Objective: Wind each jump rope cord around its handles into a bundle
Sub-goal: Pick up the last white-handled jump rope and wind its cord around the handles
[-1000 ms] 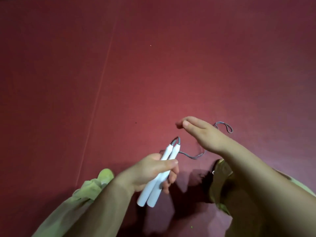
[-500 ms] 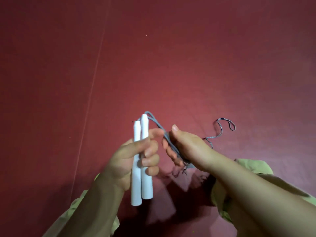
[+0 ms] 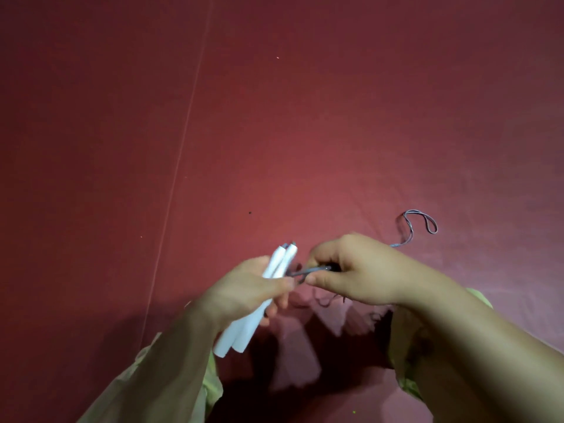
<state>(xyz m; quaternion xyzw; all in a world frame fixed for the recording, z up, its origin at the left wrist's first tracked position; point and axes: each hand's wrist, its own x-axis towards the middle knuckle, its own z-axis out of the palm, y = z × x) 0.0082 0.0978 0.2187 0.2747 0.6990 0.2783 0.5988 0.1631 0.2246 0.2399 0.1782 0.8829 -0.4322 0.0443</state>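
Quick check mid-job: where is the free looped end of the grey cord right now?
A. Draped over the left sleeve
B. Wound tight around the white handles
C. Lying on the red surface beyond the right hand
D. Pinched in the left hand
C: the cord's loop lies on the red surface past the right hand, apart from the white handles.

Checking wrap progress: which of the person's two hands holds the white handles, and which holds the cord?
The left hand grips both white handles side by side; the right hand pinches the grey cord, whose loose end lies on the red surface.
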